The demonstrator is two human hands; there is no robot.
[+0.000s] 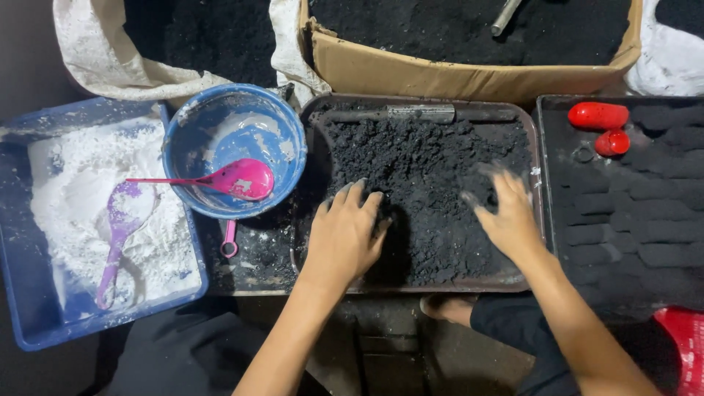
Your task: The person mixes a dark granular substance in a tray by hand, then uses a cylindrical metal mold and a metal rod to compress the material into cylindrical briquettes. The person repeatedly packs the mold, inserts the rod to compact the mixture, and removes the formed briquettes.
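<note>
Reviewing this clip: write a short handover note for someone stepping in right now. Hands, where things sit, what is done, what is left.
Left hand: open, fingers pressed into the black powder in the dark tray.
Right hand: open, also on the powder.
Metal tool lies at the tray's far edge.
Left: blue bowl with pink spoon; blue tray of white powder with purple spoon.
Right: tray of dark shaped blocks and two red pieces.
Done: several blocks formed.
Left: the loose powder is still unshaped.
</note>
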